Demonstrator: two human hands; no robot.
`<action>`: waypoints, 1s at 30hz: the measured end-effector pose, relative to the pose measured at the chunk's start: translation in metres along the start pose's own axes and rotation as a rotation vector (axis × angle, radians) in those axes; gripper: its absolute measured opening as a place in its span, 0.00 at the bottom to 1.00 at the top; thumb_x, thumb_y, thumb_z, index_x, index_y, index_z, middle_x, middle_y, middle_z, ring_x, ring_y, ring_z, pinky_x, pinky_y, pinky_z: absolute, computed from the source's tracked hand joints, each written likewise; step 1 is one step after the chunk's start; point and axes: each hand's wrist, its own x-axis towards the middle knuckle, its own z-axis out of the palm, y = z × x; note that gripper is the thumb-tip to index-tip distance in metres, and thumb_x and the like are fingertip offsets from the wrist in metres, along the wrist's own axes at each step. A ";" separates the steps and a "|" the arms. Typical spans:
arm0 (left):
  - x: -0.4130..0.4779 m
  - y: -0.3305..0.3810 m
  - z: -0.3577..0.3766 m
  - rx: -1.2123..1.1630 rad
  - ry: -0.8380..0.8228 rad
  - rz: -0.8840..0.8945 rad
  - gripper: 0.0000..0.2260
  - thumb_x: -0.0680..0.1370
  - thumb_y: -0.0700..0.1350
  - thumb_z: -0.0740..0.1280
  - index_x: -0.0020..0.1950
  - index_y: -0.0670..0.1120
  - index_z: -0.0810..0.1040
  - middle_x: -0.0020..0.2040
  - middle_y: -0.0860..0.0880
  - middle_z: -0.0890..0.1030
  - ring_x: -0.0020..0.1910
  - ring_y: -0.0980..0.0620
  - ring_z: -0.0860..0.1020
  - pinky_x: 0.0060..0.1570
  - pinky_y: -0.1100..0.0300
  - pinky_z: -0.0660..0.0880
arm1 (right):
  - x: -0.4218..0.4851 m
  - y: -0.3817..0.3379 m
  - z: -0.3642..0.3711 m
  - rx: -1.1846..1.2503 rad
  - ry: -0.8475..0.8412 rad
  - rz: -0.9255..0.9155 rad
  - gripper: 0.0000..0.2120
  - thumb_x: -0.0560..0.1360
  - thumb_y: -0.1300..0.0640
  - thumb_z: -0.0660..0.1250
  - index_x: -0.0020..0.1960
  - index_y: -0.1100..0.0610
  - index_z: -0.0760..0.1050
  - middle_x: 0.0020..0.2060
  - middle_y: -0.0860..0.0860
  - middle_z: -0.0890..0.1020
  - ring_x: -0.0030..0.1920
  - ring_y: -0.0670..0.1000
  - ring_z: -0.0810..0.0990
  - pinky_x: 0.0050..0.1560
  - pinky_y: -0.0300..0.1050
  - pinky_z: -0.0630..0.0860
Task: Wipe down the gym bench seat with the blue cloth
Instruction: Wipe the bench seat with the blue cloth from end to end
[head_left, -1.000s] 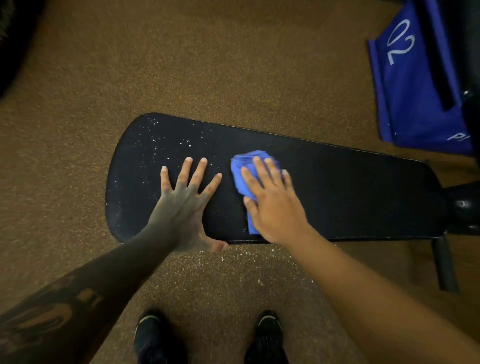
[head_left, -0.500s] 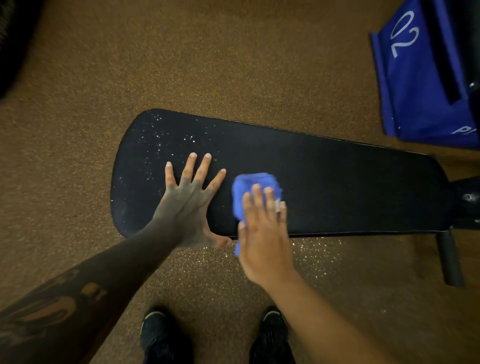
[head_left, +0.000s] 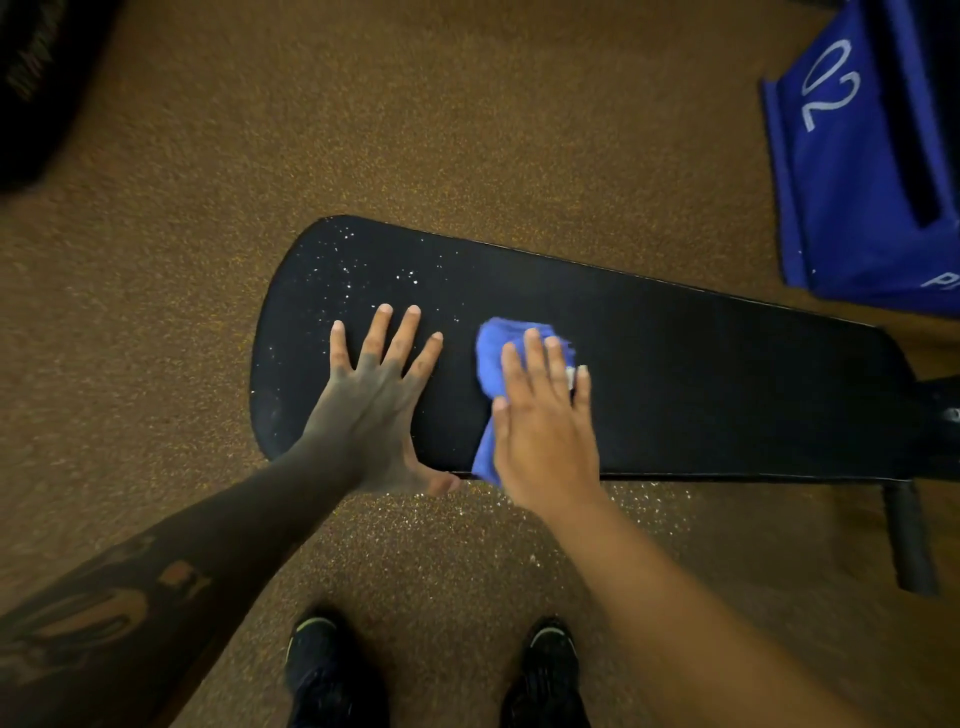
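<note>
A long black gym bench seat runs from centre left to the right edge, with white specks on its left end. My left hand lies flat on it, fingers spread, holding nothing. Just to the right, my right hand presses the crumpled blue cloth onto the seat near its front edge. Part of the cloth shows beyond my fingertips and part hangs by the front edge.
A blue box marked "02" stands at the upper right. A black bench leg sticks out at the right. My two black shoes stand on the brown speckled floor below the bench. A dark shape fills the top-left corner.
My right hand drew the cloth toward the seat's front edge, then slid it back up onto the seat. My left hand stayed flat in place.
</note>
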 end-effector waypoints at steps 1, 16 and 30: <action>-0.001 0.000 0.000 -0.001 0.002 -0.008 0.67 0.54 0.87 0.51 0.80 0.46 0.36 0.81 0.40 0.35 0.80 0.36 0.37 0.75 0.28 0.43 | 0.006 -0.004 -0.001 0.028 0.014 0.093 0.27 0.82 0.50 0.44 0.80 0.54 0.47 0.80 0.54 0.46 0.79 0.55 0.41 0.77 0.61 0.45; -0.002 -0.001 0.001 -0.028 -0.014 -0.007 0.69 0.55 0.87 0.52 0.79 0.43 0.33 0.81 0.41 0.34 0.80 0.37 0.36 0.75 0.29 0.44 | 0.054 -0.030 -0.010 -0.005 -0.072 -0.300 0.26 0.83 0.52 0.48 0.80 0.54 0.49 0.80 0.52 0.47 0.79 0.55 0.42 0.77 0.60 0.44; -0.004 -0.001 -0.002 -0.070 -0.017 -0.013 0.70 0.54 0.86 0.54 0.78 0.42 0.30 0.81 0.42 0.35 0.80 0.39 0.36 0.75 0.30 0.44 | 0.115 -0.016 -0.021 0.054 -0.002 0.004 0.25 0.83 0.54 0.48 0.79 0.55 0.51 0.80 0.54 0.49 0.79 0.55 0.44 0.77 0.61 0.45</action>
